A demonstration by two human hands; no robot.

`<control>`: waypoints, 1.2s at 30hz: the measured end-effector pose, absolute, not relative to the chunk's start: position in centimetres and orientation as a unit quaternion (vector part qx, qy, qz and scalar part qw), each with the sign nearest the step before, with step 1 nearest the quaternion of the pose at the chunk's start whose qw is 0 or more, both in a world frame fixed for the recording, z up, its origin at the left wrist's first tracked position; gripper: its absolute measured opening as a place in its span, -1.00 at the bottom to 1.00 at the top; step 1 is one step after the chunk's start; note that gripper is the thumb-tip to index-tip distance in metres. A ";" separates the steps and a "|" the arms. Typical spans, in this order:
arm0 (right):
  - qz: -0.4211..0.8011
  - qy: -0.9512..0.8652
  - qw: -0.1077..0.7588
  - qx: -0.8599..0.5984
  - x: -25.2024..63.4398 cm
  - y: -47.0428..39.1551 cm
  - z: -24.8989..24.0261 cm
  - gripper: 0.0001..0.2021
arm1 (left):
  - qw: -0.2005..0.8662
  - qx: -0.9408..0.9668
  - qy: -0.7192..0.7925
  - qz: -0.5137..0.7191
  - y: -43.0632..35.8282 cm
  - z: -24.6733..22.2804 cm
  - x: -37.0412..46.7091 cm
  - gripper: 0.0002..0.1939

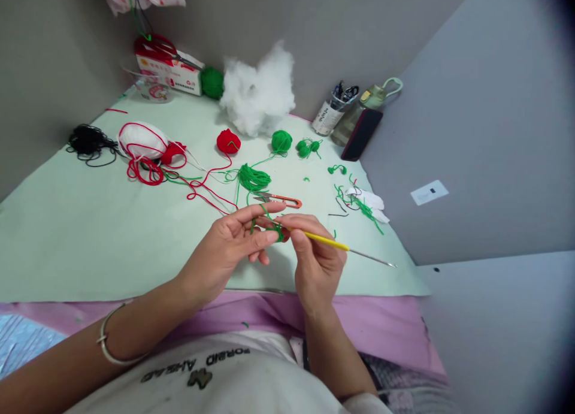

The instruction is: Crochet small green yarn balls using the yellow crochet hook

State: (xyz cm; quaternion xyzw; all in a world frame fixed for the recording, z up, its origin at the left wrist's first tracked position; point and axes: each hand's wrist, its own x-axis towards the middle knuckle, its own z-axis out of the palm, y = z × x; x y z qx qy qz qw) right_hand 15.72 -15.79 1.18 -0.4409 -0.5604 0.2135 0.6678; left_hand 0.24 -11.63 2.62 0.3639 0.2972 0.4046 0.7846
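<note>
Between thumb and fingers, my left hand (224, 243) pinches a small piece of green crochet work (279, 233) with a bit of red beside it. Green yarn runs over its raised index finger and back to a loose green skein (254, 178). My right hand (318, 261) grips a crochet hook (330, 241) by its yellow handle, one metal end pointing right and the other reaching into the green work. The exact stitch is hidden by my fingers. Just beyond my hands lie orange-handled thread snips (287, 201).
Red yarn ball (229, 141), green ball (281, 142), white ball (142, 141) and black yarn (88, 143) lie across the table. White stuffing (258, 90) sits at the back. A phone (362, 134) leans on a bottle (348, 123) beside a pen cup (327, 115). Yarn scraps (366, 209) lie right.
</note>
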 end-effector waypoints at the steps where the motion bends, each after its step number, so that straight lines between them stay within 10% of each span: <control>1: 0.218 -0.554 0.671 -0.442 15.7 -15.8 1.1 -0.85 | 0.781 0.374 0.299 0.401 -11.8 2.6 0.2 -0.64; 9: 0.315 -0.491 0.692 -0.426 16.2 -16.2 1.5 -0.81 | 0.766 0.398 0.308 0.400 -11.4 2.8 -0.3 -0.75; 21: -0.112 -0.720 0.538 -0.424 15.5 -16.9 -0.2 -0.71 | 0.719 0.405 0.347 0.446 -11.9 2.1 0.2 -0.50; 30: 0.044 -0.655 0.606 -0.449 16.1 -16.3 1.2 -0.79 | 0.652 0.484 0.367 0.455 -11.4 2.2 -0.5 -0.59; 36: -0.118 -0.713 0.536 -0.436 15.6 -16.3 -0.8 -0.66 | 0.745 0.394 0.337 0.419 -11.8 2.4 0.1 -0.40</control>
